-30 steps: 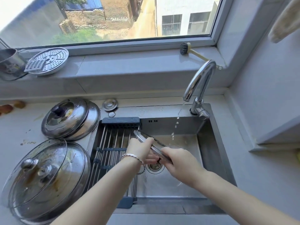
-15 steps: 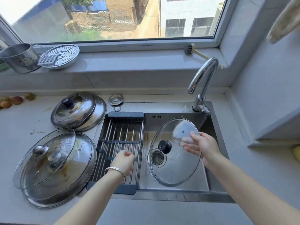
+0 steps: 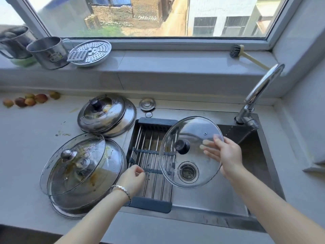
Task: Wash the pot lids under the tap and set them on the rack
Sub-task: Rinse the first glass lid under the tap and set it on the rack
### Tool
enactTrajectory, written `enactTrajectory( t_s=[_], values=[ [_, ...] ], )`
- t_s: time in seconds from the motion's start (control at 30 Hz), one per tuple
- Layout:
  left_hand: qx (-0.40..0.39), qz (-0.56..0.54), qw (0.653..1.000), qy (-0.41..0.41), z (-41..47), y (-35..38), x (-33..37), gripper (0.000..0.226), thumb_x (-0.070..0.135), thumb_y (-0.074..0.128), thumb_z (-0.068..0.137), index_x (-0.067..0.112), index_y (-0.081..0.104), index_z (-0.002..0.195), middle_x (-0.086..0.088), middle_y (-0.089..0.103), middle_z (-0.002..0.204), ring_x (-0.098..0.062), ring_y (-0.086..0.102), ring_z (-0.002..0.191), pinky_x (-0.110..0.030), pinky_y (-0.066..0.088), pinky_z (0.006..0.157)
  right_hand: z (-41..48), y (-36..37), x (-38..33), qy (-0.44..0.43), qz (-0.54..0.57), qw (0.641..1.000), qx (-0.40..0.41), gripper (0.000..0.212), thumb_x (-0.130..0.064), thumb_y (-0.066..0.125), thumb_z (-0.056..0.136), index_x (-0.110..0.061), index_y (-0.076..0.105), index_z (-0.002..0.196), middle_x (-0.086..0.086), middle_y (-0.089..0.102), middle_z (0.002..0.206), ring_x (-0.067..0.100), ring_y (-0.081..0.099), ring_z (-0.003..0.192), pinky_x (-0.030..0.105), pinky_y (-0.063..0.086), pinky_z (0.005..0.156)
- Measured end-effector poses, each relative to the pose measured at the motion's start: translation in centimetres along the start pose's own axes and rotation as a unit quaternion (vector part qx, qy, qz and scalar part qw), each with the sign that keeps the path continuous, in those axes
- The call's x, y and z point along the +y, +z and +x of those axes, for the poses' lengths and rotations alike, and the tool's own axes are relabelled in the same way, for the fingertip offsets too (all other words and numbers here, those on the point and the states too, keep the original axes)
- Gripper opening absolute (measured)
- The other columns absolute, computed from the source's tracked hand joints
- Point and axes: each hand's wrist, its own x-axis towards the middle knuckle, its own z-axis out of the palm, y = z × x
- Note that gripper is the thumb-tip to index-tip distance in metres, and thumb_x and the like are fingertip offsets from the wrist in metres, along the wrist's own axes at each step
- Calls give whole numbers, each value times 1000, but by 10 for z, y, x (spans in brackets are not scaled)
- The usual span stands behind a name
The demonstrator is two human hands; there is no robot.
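The right hand [image 3: 226, 155] grips the tilted glass lid [image 3: 193, 131] by its rim, over the rack's [image 3: 151, 155] right edge. The left hand [image 3: 131, 178] hovers above the rack, fingers loosely curled and empty. Dirty lids [image 3: 82, 166] lie on the surface left of the rack. The label on the mug [image 3: 49, 51] is unreadable.

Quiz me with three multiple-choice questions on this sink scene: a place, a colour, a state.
1. Where is the brush? A. on the windowsill B. in the sink C. on the rack
2. What colour is the knob of the glass lid in the right hand? A. red B. black C. white
3. What does the left hand hold? A. a sponge B. a lid C. nothing
Answers: 1 A, it lies on the windowsill. 2 B, the knob shows black. 3 C, its loosely curled fingers grip nothing.
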Motion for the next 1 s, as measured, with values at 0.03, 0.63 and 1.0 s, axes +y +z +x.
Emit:
enactTrajectory(
  t_s=[0.03,0.63,1.0],
  values=[
    [-1,1,1000,4,4,-6,-4,8,22,46,91,21,54,92,1,63,93,-18,65,90,-33,54,79,6,11,5,6,13,1000,-6,14,-10,47,96,-11,57,86,15,68,78,18,69,53,22,55,48],
    [-18,-157,987,-42,56,-52,-42,20,7,44,90,18,56,79,-2,67,86,-11,64,72,-23,47,61,87,95,121,171,91,980,50,29,-11,44,98,-10,40,126,20,64,89,19,67,50,25,57,49],
    [-37,-146,988,-31,73,-50,-22,22,9,42,92,22,54,79,7,64,82,-7,64,75,-27,51,75,105,89,122,98,-509,854,32,44,-29,42,96,5,49,122,27,41,128,37,46,114,37,37,93]
  ],
)
